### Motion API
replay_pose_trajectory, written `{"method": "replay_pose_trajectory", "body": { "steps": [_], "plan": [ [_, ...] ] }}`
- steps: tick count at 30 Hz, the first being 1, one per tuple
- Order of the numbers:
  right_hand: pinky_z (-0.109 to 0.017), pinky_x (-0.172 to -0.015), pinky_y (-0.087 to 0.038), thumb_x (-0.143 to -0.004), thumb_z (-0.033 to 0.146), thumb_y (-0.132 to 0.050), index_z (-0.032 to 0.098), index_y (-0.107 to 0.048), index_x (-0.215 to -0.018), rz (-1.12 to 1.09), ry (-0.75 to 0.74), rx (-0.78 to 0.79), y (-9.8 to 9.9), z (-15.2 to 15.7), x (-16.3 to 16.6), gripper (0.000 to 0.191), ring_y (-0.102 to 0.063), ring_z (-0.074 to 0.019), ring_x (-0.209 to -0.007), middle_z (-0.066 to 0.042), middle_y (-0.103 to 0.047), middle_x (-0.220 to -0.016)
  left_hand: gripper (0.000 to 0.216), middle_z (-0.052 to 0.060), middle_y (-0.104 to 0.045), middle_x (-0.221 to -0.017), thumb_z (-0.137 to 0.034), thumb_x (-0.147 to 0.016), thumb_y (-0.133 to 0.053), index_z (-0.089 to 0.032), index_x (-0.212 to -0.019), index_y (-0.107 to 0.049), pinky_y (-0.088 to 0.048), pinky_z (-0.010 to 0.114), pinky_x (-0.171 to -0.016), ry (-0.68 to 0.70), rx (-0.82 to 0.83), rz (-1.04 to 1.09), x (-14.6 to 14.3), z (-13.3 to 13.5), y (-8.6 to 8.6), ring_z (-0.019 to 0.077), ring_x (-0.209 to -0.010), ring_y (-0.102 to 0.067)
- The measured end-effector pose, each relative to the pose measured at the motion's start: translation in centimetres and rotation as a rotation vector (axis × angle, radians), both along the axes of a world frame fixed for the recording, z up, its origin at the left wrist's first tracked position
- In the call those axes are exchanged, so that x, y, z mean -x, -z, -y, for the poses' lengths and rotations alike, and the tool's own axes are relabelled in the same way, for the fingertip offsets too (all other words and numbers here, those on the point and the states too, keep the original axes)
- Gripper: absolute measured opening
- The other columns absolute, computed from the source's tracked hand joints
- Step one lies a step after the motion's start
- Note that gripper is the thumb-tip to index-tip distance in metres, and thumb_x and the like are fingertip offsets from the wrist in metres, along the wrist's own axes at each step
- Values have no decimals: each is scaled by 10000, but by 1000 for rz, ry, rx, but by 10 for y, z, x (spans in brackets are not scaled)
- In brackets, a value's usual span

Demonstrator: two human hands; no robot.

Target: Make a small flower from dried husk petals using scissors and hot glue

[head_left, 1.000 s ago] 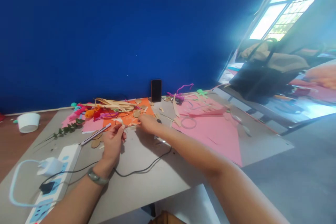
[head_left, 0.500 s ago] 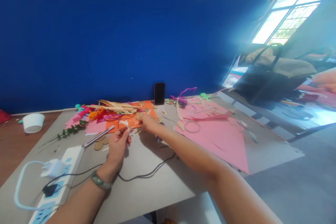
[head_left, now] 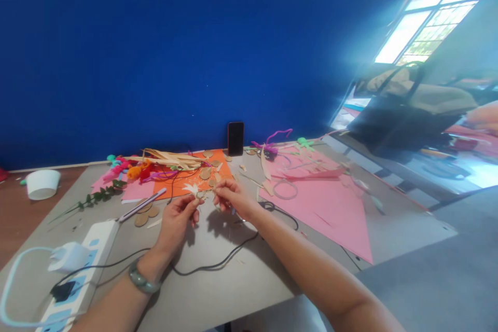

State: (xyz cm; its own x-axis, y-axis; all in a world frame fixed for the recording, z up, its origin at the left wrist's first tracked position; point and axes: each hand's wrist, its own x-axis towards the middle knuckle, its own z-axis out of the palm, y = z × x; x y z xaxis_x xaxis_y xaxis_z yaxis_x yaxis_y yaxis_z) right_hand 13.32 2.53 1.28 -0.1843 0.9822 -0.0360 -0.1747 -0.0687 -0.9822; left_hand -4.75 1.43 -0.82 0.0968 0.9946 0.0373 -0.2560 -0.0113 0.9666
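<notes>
My left hand [head_left: 179,218], with a green bangle at the wrist, pinches a small pale flower-shaped piece [head_left: 191,189] whose petals stick up past the fingertips. Close beside it on the right, my right hand [head_left: 235,200] is closed in a pinch; whatever lies between its fingers is too small to make out. Behind both hands lies an orange sheet [head_left: 182,180] with thin wooden discs [head_left: 205,173] on it. A bundle of straw-coloured strips [head_left: 171,158] rests across the sheet's back edge.
A white power strip [head_left: 97,249] with plugs and a black cable [head_left: 218,268] lies at the left front. A pen [head_left: 142,205], leafy sprig [head_left: 93,198] and pipe cleaners [head_left: 140,170] are nearby. A phone [head_left: 235,138] leans on the blue partition; pink paper [head_left: 322,212] spreads right.
My right hand has drawn back from the orange sheet toward me, beside the left hand. The pale flower-shaped piece now shows more clearly above my left fingertips.
</notes>
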Motion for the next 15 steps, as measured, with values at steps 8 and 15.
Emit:
{"method": "replay_pose_trajectory", "body": {
  "steps": [8, 15],
  "plan": [
    [-209, -453, -460, -608, 378, -812, 173, -558, -736, 58, 38, -203, -8, 14, 2, 351, -570, -92, -444, 49, -585, -537, 217, 33, -712, -803, -319, -744, -705, -159, -788, -566, -434, 213, -416, 60, -3, 34, -1, 4, 0, 74, -455, -530],
    [-190, -467, -440, -847, 317, -564, 170, -590, -1036, 193, -37, -212, -5, 11, -8, 241, -603, -78, -504, -30, -696, -797, 209, 4, -681, -698, -324, -771, -691, -162, -820, -568, -425, 214, -434, 62, 24, -5, -1, 5, 6, 84, -453, -532]
  ]
}}
